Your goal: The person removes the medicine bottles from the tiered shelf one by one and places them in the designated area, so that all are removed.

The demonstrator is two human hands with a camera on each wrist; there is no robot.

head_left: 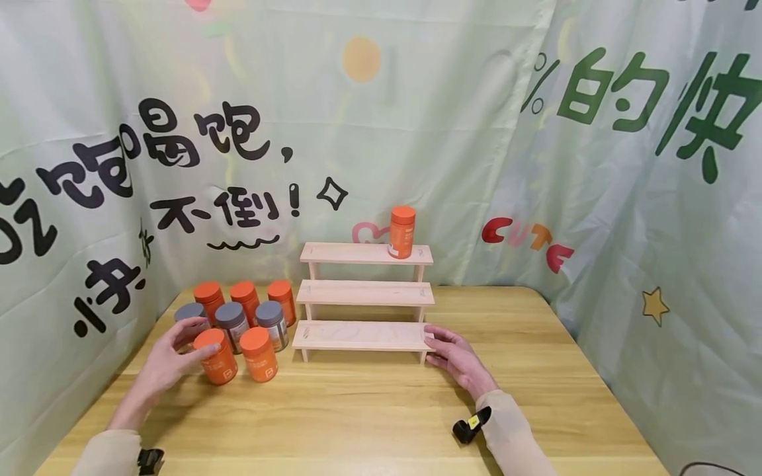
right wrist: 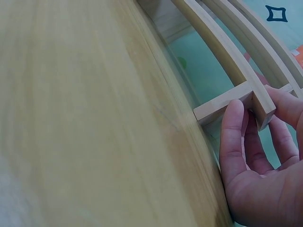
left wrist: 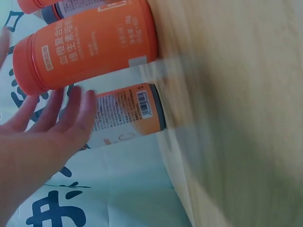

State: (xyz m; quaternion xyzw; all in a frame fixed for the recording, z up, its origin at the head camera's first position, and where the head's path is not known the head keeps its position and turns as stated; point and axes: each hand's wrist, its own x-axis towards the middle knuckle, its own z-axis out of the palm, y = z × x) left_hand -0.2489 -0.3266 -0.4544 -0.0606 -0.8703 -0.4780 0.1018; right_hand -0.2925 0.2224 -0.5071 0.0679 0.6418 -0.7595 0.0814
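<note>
My left hand reaches around the top of the front-left orange jar, its thumb across the lid's side. In the left wrist view the fingers extend beside the lid of this orange jar, and a grey-lidded jar stands behind them. A second orange jar is just to the right. My right hand grips the right end of the lowest step of a three-tier wooden display rack. In the right wrist view its fingers bend around the step's end, by the support leg.
Behind the front jars stand grey-lidded jars and several orange-lidded ones. One orange jar is on the rack's top step, toward the right. A printed cloth hangs behind and beside the wooden table.
</note>
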